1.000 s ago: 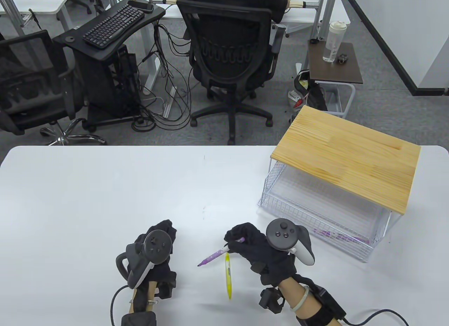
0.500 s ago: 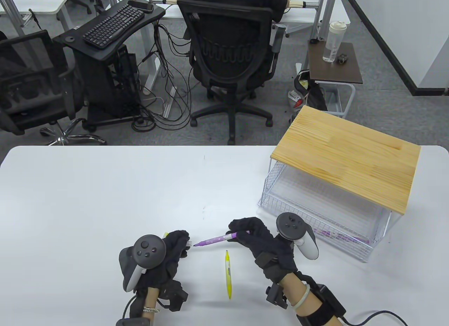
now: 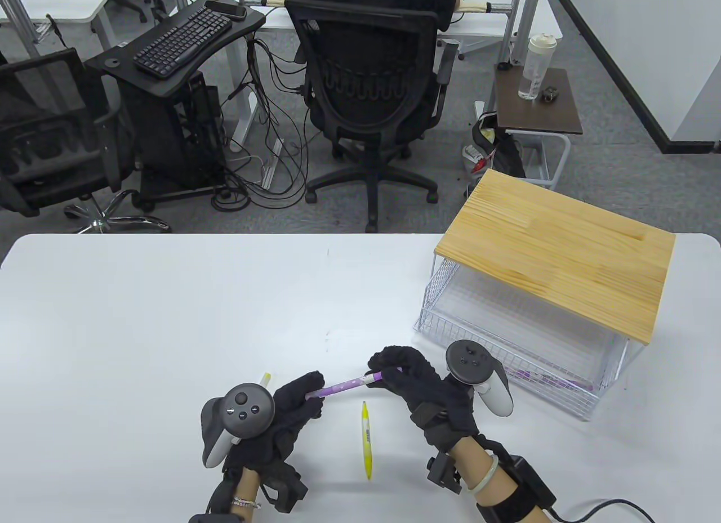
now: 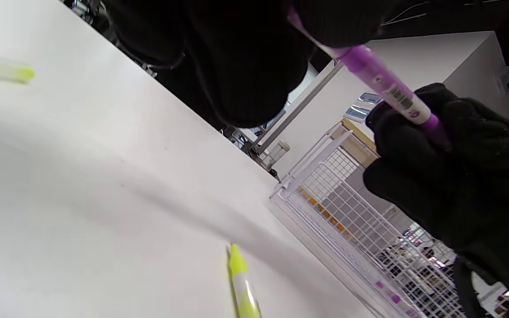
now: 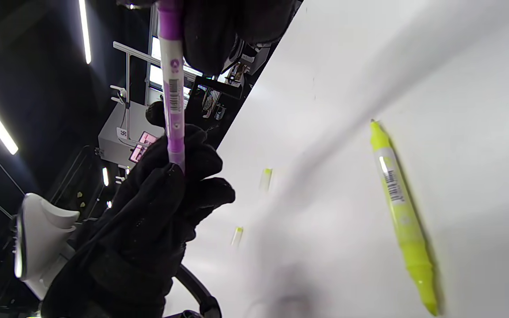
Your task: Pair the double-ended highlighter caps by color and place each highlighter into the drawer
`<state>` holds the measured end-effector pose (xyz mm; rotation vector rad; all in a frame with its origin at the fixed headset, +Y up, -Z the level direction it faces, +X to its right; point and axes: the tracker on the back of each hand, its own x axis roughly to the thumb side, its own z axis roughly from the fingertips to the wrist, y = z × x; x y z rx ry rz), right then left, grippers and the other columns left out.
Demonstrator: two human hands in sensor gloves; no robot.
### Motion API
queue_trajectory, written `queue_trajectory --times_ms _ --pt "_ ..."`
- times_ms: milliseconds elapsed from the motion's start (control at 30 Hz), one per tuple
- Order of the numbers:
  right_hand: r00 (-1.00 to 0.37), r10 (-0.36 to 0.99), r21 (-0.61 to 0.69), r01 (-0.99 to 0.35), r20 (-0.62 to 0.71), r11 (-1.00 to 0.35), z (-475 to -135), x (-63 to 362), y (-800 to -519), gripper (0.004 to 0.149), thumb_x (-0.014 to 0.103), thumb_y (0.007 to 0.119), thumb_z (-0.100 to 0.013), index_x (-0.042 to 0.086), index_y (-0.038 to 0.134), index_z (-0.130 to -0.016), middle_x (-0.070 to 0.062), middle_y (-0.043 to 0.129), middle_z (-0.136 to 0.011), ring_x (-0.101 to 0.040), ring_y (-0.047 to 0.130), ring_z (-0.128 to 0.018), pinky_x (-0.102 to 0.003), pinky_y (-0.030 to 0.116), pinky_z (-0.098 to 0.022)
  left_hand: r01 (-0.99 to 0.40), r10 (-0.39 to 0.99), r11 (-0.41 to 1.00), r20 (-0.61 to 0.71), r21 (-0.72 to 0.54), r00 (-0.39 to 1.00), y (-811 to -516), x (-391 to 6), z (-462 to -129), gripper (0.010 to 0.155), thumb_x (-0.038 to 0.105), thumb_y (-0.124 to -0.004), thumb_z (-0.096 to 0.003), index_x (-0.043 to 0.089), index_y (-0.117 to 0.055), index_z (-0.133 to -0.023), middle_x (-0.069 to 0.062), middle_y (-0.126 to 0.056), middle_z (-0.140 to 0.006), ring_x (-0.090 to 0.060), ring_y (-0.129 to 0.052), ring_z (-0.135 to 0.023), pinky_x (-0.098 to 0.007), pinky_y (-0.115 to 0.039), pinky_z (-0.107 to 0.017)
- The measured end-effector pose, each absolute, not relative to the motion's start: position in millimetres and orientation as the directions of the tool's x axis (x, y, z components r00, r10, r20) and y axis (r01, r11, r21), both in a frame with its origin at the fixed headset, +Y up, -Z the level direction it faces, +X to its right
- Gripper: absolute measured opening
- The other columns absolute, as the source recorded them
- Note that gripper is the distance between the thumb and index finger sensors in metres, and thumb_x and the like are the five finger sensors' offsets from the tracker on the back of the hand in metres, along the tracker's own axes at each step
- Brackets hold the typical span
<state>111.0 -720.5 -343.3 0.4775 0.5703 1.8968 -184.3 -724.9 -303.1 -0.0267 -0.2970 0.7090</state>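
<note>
A purple highlighter [image 3: 349, 383] is held level above the white table [image 3: 141, 320] between both hands. My right hand [image 3: 384, 372] pinches its right end. My left hand [image 3: 313, 392] has its fingers curled round the left end, so that tip is hidden. In the left wrist view the purple highlighter [image 4: 382, 84] runs from my fingers to the right hand [image 4: 449, 168]. A yellow highlighter [image 3: 366, 438] lies on the table in front of the hands, uncapped at its far tip [image 5: 374, 128]. Small yellow caps [image 5: 266, 178] lie loose beyond my left hand [image 5: 157, 212].
The white wire drawer [image 3: 450, 320] stands pulled out at the right under a wooden top [image 3: 557, 253], with purple highlighters [image 3: 541, 378] in its near corner. One yellow cap [image 3: 266, 378] lies just left of my left hand. Office chairs and desks stand beyond the table's far edge.
My left hand moved right and up to the purple highlighter's left tip and closed on it. The right hand raised the highlighter from a downward slant to nearly level.
</note>
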Motion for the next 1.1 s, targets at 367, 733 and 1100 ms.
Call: queue_trajectory --times_ms 367,733,1100 --pt "-0.791 0.538 0.241 -0.483 0.292 -0.842 -324 92 -706 0.043 0.054 0.058 -0.061 0.049 0.048 -0.103 0.02 0.072 -0.097 -0.006 0.087 -0.081 -0.038 0.062 -0.086 -0.501 0.475 0.865 0.302 0.01 0.826 -719 -179 -294 0.049 0.034 -0.075 -0.0475 0.016 -0.082 -0.092 -0.001 -0.099 -0.076 -0.005 -0.107 -0.049 -0.043 -0.078 -0.063" --pt "-0.826 0.463 0.159 -0.435 0.321 -0.886 -316 90 -697 0.042 0.056 0.057 -0.06 0.045 0.055 -0.1 0.021 0.077 -0.077 -0.006 0.087 -0.062 -0.039 0.063 -0.084 -0.444 0.417 0.896 0.322 0.012 0.85 -728 -168 -295 0.05 0.037 -0.075 -0.0444 0.016 -0.085 -0.088 0.0 -0.102 -0.072 -0.003 -0.108 -0.045 -0.042 -0.078 -0.063" --pt "-0.73 0.613 0.295 -0.54 0.301 -0.788 -319 99 -692 0.042 0.054 0.054 -0.061 0.033 0.062 -0.097 0.021 0.079 -0.056 -0.005 0.087 -0.042 -0.037 0.071 -0.073 -0.318 0.21 0.907 0.36 0.275 0.909 -714 -154 -277 0.05 0.037 -0.076 -0.0413 0.017 -0.086 -0.086 0.001 -0.103 -0.069 -0.001 -0.108 -0.042 -0.04 -0.079 -0.065"
